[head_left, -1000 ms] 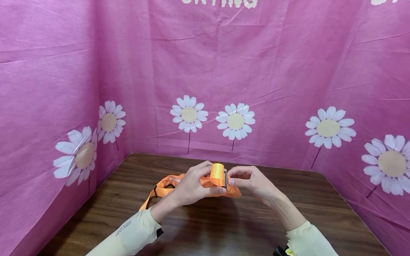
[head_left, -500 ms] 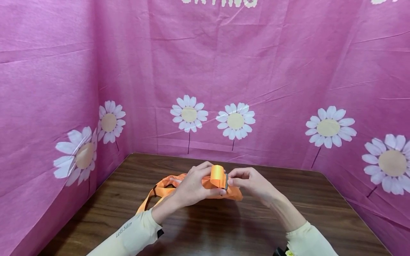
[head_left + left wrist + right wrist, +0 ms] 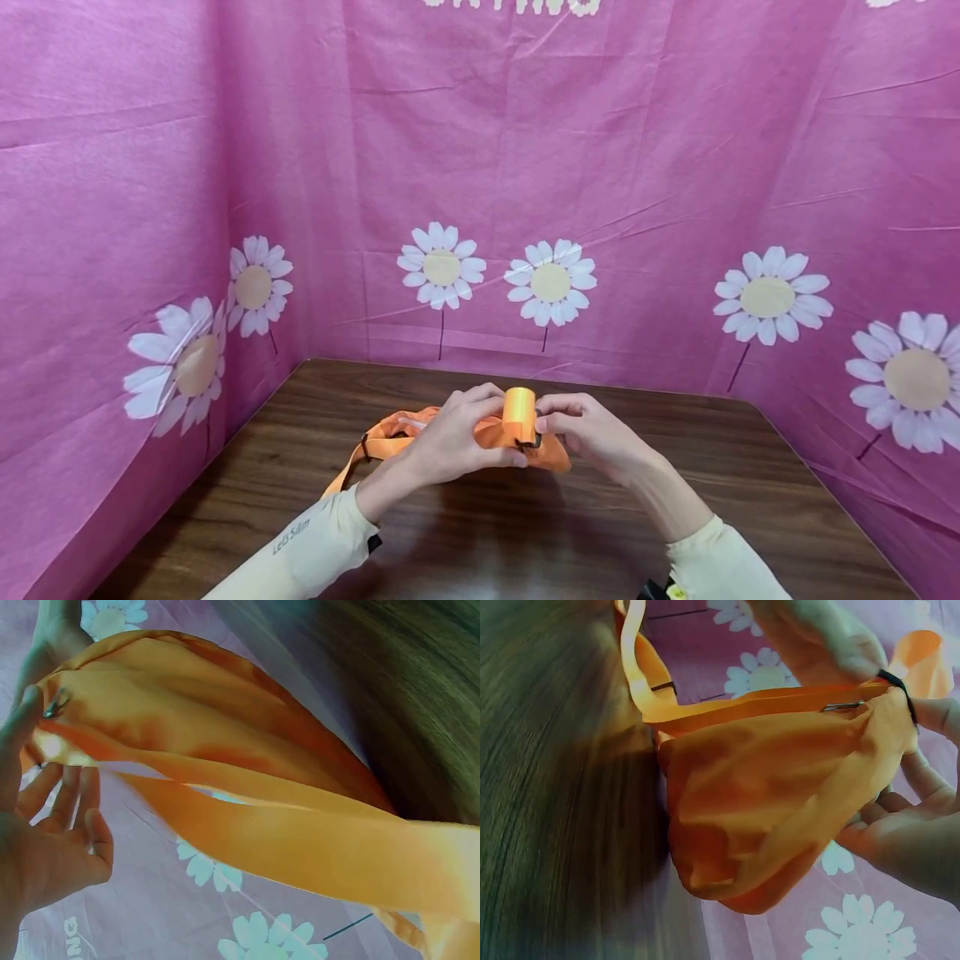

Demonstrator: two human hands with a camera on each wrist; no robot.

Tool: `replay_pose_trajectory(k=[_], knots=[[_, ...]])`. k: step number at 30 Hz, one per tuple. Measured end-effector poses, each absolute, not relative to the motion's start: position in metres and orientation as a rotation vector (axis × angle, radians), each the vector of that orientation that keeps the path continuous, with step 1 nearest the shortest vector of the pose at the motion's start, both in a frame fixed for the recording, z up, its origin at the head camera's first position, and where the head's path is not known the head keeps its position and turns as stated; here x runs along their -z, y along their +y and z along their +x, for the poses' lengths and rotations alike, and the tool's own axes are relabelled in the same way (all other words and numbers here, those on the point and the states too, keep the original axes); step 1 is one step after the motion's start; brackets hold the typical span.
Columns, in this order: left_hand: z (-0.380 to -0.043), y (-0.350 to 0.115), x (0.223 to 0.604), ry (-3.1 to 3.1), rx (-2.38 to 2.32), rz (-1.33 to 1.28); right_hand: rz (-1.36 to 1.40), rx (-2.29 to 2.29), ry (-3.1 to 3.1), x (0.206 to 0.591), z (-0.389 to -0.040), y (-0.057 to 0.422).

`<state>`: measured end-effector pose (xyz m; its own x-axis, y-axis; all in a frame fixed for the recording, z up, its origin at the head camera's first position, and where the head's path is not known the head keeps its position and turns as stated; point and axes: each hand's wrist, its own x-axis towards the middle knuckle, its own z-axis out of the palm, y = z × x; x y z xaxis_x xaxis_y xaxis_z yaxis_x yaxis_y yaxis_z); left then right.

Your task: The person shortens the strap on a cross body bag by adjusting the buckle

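An orange fabric waist bag (image 3: 742,795) hangs bunched above the table, its zipper pull (image 3: 844,706) showing in the right wrist view. My left hand (image 3: 453,437) holds the bag's end and webbing, thumb on the near side and fingers behind. From that end rises a loop of shiny orange strap (image 3: 519,412). At the loop's right side sits a black strap buckle (image 3: 900,694), pinched between the thumb and fingers of my right hand (image 3: 596,429). How the webbing threads through the buckle is partly hidden by the fingers.
A long orange strap (image 3: 300,840) trails from the bag to the left, with a dark slider (image 3: 365,447) on it. The brown wood-grain table (image 3: 675,475) lies below. Pink cloth (image 3: 637,167) with white daisies encloses its back and sides.
The strap loop and buckle have shifted slightly right and turned, so the buckle is now less visible. Both hands keep their hold, and the bag's right end has dipped a little.
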<state>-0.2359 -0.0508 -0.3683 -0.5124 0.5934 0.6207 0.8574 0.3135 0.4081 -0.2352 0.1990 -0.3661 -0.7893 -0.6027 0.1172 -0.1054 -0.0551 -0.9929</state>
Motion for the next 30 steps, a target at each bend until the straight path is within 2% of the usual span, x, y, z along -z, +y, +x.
replay_pose_trajectory(k=[19, 30], knots=[[-0.25, -0.061, 0.372, -2.23, 1.125, -1.244, -0.896, 2.197, 1.451, 0.339, -0.235, 0.233], [-0.262, -0.067, 0.378, -2.132, 0.969, -1.231, -0.971, 2.273, 1.287, 0.331, -0.236, 0.247]])
